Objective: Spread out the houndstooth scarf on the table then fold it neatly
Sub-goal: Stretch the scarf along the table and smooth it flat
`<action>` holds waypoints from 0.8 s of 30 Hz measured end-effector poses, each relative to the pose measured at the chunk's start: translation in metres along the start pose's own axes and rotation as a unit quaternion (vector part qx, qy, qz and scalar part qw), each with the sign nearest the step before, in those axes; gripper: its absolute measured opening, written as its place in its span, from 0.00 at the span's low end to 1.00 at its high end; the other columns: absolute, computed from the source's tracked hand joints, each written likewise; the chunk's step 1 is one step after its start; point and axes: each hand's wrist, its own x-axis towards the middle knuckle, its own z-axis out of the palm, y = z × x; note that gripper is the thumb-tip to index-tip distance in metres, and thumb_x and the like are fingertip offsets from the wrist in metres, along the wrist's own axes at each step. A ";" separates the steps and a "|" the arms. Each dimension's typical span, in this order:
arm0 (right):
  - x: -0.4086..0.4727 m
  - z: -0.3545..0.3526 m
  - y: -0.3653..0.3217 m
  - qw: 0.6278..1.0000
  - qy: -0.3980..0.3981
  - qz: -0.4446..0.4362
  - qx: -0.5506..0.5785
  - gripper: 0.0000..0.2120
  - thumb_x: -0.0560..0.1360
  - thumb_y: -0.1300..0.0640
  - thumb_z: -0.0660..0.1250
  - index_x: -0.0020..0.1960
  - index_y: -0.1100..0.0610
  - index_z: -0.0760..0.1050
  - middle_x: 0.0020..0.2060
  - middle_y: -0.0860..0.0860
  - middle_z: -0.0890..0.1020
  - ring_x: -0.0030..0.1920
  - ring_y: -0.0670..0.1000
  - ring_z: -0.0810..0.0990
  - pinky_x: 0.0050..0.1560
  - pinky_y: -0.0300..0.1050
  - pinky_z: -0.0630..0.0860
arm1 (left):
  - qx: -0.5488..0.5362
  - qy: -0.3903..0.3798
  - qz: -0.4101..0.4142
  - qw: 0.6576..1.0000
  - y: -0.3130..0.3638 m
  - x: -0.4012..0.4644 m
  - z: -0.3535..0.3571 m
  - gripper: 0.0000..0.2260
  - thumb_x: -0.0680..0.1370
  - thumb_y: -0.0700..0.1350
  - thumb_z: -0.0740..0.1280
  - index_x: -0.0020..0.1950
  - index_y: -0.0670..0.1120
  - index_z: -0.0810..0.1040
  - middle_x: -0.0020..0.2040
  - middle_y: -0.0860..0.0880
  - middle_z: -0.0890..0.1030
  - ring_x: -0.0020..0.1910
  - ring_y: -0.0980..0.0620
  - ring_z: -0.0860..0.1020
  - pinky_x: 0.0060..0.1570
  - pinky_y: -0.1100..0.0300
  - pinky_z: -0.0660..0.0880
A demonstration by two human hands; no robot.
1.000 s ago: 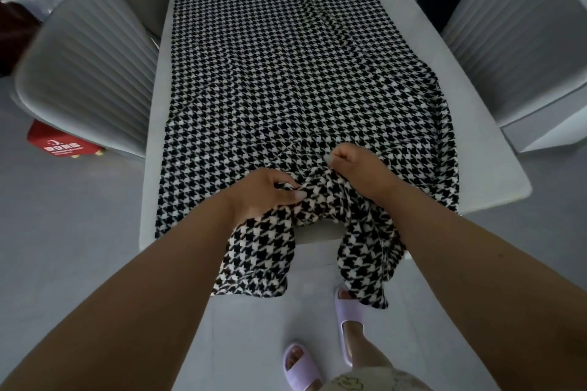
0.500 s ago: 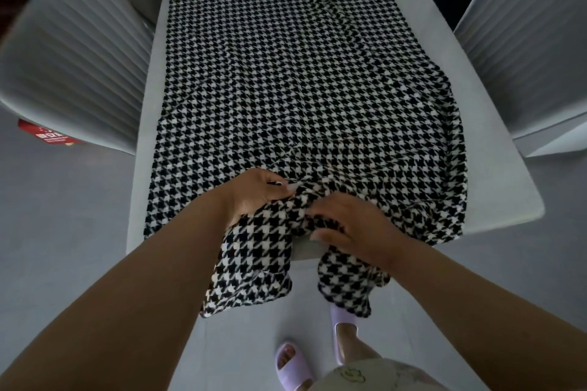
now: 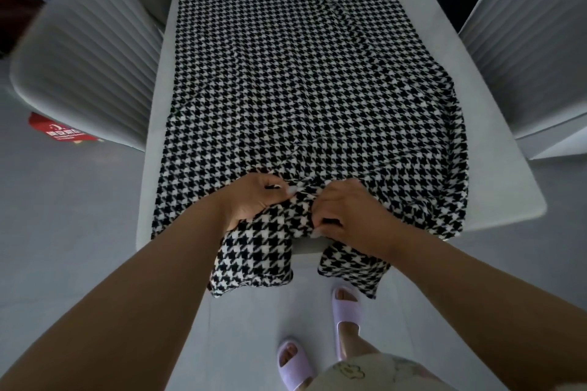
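Observation:
The black-and-white houndstooth scarf (image 3: 295,79) lies spread along the white table (image 3: 495,149), covering most of its length. Its near end is bunched at the table's front edge, and two flaps hang over that edge toward the floor. My left hand (image 3: 254,197) grips the bunched cloth at the near edge, fingers curled into the fabric. My right hand (image 3: 346,213) pinches the same gather just to the right, almost touching the left hand. The scarf's right side is wrinkled and doubled near the table's right rim.
Grey ribbed chairs stand on both sides: one at the left (image 3: 89,51), one at the right (image 3: 533,41). A red object (image 3: 57,130) lies on the floor under the left chair. My feet in lilac slippers (image 3: 346,311) stand close to the table's front edge.
My right hand has slid toward me and to the left, from the top of the gather to its near side. The left hand kept its grip. The hanging flaps shifted slightly.

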 end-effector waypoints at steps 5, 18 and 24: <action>-0.019 -0.041 -0.032 0.998 -0.031 0.028 0.039 0.06 0.72 0.48 0.69 0.39 0.48 0.78 0.36 0.42 0.80 0.41 0.40 0.73 0.58 0.30 0.56 | 0.025 -0.020 0.045 0.998 0.010 -0.022 -0.001 0.15 0.70 0.61 0.69 0.50 0.54 0.83 0.58 0.50 0.80 0.60 0.48 0.75 0.67 0.46 0.67; -0.048 -0.072 -0.094 0.948 -0.133 0.162 0.239 0.04 0.72 0.50 0.72 0.41 0.49 0.81 0.38 0.48 0.83 0.38 0.56 0.78 0.39 0.44 0.73 | 0.053 -0.077 0.088 0.992 -0.002 -0.063 0.013 0.10 0.77 0.52 0.66 0.52 0.49 0.84 0.48 0.50 0.85 0.51 0.50 0.82 0.56 0.54 0.76; -0.039 -0.004 -0.036 0.928 -0.090 0.319 0.167 0.15 0.79 0.44 0.59 0.61 0.49 0.74 0.58 0.47 0.77 0.59 0.51 0.75 0.59 0.46 0.73 | 0.132 -0.026 0.064 0.989 -0.044 -0.052 0.025 0.08 0.78 0.40 0.67 0.49 0.50 0.84 0.51 0.50 0.84 0.49 0.50 0.80 0.48 0.58 0.76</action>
